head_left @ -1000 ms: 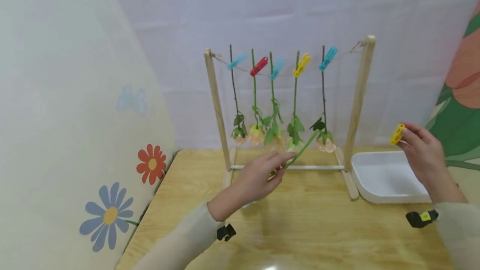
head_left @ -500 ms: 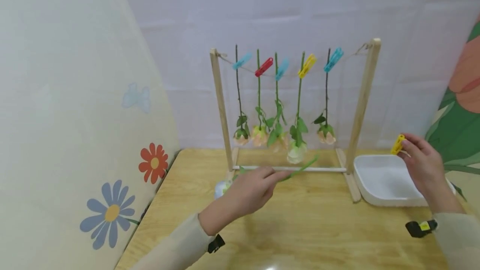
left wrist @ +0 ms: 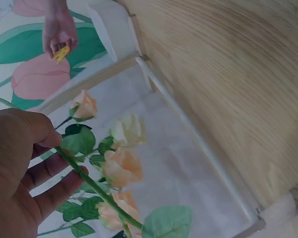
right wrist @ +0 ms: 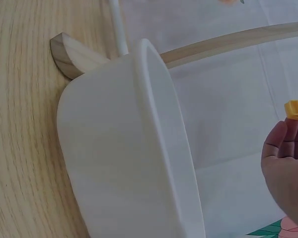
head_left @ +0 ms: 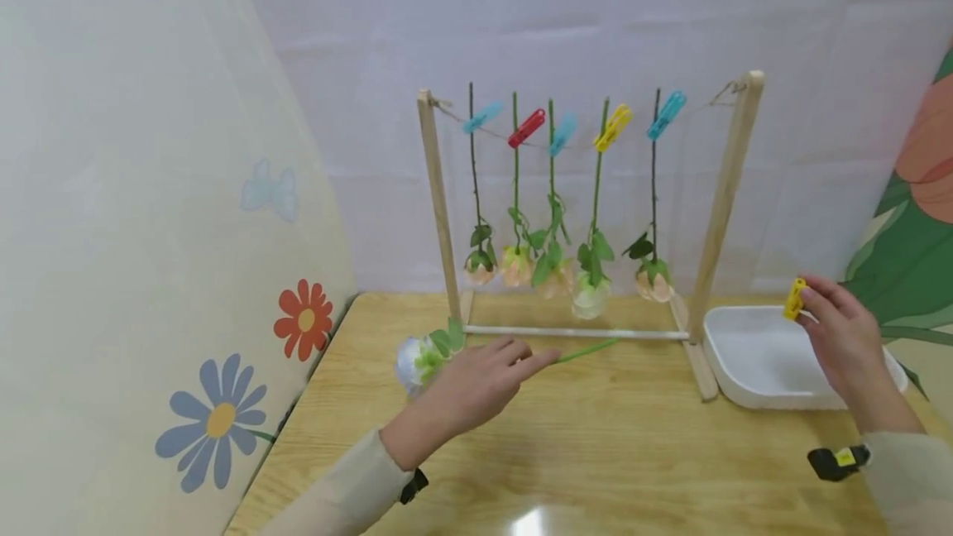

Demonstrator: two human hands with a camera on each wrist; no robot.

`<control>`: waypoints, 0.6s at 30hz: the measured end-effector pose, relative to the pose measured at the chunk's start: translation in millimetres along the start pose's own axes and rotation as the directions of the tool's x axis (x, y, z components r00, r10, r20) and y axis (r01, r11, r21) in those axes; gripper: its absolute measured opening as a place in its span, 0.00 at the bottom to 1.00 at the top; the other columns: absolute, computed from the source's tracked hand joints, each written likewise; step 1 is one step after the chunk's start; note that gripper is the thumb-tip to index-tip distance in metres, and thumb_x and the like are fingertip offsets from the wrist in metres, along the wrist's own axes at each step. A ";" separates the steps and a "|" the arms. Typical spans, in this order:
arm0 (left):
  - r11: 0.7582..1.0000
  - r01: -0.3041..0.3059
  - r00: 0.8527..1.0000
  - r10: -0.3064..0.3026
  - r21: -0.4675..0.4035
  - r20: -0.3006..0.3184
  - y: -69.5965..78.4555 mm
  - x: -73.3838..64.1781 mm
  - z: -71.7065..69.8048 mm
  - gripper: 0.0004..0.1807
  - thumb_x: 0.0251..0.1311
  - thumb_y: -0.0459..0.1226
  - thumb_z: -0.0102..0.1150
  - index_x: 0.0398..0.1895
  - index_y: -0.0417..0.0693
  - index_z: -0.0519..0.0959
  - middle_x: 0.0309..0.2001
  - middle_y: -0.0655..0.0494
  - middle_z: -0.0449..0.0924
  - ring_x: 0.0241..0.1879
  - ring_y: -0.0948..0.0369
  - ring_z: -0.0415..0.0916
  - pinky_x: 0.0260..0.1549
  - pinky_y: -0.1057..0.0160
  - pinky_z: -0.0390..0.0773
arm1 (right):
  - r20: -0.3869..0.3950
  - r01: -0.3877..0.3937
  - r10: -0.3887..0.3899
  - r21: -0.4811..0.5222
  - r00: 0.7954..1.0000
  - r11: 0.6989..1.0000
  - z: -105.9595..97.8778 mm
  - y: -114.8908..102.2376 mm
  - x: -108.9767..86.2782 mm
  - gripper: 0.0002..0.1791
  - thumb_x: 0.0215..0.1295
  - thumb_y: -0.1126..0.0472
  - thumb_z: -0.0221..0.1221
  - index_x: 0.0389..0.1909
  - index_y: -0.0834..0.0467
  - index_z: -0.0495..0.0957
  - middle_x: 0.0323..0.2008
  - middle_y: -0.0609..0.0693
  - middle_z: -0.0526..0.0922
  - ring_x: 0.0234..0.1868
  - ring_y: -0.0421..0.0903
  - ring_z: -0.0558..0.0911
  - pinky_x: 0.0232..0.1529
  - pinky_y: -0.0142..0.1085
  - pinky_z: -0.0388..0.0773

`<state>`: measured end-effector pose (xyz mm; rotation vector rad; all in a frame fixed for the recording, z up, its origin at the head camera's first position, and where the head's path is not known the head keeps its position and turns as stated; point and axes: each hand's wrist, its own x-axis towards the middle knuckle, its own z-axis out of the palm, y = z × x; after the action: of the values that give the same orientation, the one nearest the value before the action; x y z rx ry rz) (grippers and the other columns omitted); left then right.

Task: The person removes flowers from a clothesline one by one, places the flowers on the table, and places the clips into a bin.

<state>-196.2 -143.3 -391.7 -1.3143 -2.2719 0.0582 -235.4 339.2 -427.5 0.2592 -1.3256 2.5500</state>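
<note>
Wooden drying rack w/ string line (head_left: 725, 197) is the landmark. Head view: left hand (head_left: 476, 383) pinches a green-stemmed white artificial flower (head_left: 424, 356) low in front of rack; right hand (head_left: 837, 337) pinches a yellow plastic peg (head_left: 793, 299) right of rack, over a white plastic tray (head_left: 744, 370). Judged step: flower picked, not yet hung; next needs stem raised to the line, peg brought over. Left wrist: fingers curled on stem (left wrist: 84, 173). Right wrist: peg (right wrist: 297, 109) at fingertips. No writing legible.

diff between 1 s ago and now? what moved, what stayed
The left hand has swung its flower toward level: the stem tip dropped from among the hanging blooms to just above the table, and the bloom came into view at left. It still grips the stem. The right hand still pinches the yellow peg above the white tray. The rack keeps its five pegged flowers.
</note>
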 end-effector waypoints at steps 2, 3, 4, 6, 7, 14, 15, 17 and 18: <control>1.000 -0.005 1.000 0.005 0.030 0.000 -2.9 -4.2 2.9 0.35 0.59 0.24 0.64 0.69 0.57 0.73 0.40 0.60 0.79 0.35 0.65 0.74 0.18 0.74 0.62 | -0.004 0.000 0.000 -0.014 1.000 1.000 -0.6 1.0 0.3 0.12 0.74 0.73 0.52 0.47 0.61 0.83 0.43 0.48 0.82 0.42 0.40 0.82 0.42 0.29 0.82; 0.999 -0.006 1.000 0.006 0.037 -0.002 -4.2 -6.1 4.4 0.35 0.59 0.24 0.64 0.69 0.56 0.73 0.40 0.60 0.79 0.35 0.65 0.75 0.19 0.73 0.63 | -0.006 0.000 0.000 -0.022 1.000 1.000 -0.7 1.5 0.4 0.12 0.74 0.73 0.52 0.47 0.61 0.83 0.44 0.48 0.82 0.42 0.40 0.81 0.42 0.29 0.82; 0.999 -0.005 1.000 0.005 0.044 -0.002 -5.6 -8.1 6.1 0.35 0.60 0.24 0.64 0.70 0.56 0.73 0.40 0.60 0.79 0.35 0.65 0.75 0.19 0.73 0.64 | -0.009 -0.006 0.005 -0.030 1.000 1.000 -1.0 1.9 0.3 0.12 0.74 0.72 0.52 0.47 0.61 0.83 0.44 0.47 0.83 0.42 0.39 0.81 0.42 0.29 0.82; 0.999 0.003 1.000 -0.003 0.049 0.003 -8.0 -12.3 9.0 0.34 0.61 0.24 0.63 0.70 0.56 0.73 0.40 0.60 0.79 0.35 0.64 0.76 0.20 0.72 0.66 | -0.016 -0.023 0.022 -0.062 1.000 0.998 -1.7 2.8 -0.5 0.11 0.75 0.71 0.53 0.47 0.59 0.83 0.44 0.46 0.82 0.42 0.38 0.81 0.43 0.27 0.82; 0.999 0.010 1.000 -0.010 0.051 0.010 -9.3 -14.5 10.5 0.34 0.61 0.24 0.63 0.70 0.56 0.73 0.40 0.60 0.79 0.36 0.64 0.76 0.20 0.72 0.67 | -0.020 -0.036 0.034 -0.090 0.999 0.995 -1.9 3.2 -1.2 0.11 0.75 0.70 0.53 0.48 0.58 0.82 0.45 0.45 0.82 0.43 0.38 0.80 0.43 0.26 0.81; 0.997 0.062 0.997 -0.064 0.047 0.049 -18.4 -30.6 20.0 0.36 0.57 0.23 0.65 0.69 0.57 0.74 0.40 0.60 0.78 0.37 0.63 0.75 0.20 0.73 0.65 | -0.052 -0.098 0.086 -0.305 0.995 0.947 -2.7 8.4 -1.3 0.09 0.74 0.64 0.57 0.48 0.50 0.81 0.47 0.39 0.79 0.45 0.32 0.78 0.44 0.20 0.78; 0.997 0.063 0.997 -0.065 0.049 0.050 -19.8 -32.7 21.9 0.36 0.58 0.23 0.65 0.69 0.57 0.74 0.40 0.60 0.78 0.36 0.63 0.75 0.19 0.73 0.63 | -0.058 -0.102 0.088 -0.314 0.994 0.944 -3.2 8.6 -1.1 0.09 0.74 0.64 0.57 0.48 0.50 0.81 0.46 0.38 0.79 0.45 0.31 0.77 0.43 0.20 0.78; 0.997 0.061 0.997 -0.064 0.053 0.049 -22.3 -36.3 25.7 0.35 0.59 0.23 0.65 0.69 0.56 0.74 0.39 0.60 0.78 0.35 0.63 0.74 0.20 0.72 0.63 | -0.066 -0.106 0.090 -0.319 0.994 0.942 -4.7 9.0 -0.6 0.09 0.74 0.64 0.57 0.47 0.49 0.82 0.46 0.38 0.80 0.44 0.31 0.77 0.43 0.20 0.78; 0.997 0.061 0.997 -0.064 0.056 0.053 -23.6 -38.2 27.8 0.35 0.59 0.23 0.65 0.69 0.56 0.74 0.39 0.60 0.78 0.35 0.62 0.73 0.20 0.72 0.62 | -0.069 -0.106 0.089 -0.319 0.994 0.942 -5.6 9.2 -0.6 0.09 0.74 0.64 0.57 0.47 0.49 0.82 0.45 0.38 0.80 0.44 0.31 0.77 0.43 0.20 0.78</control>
<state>-212.3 -181.3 -424.7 -1.2273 -2.3388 0.1350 -237.9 338.7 -437.9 0.0614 -1.7435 2.3452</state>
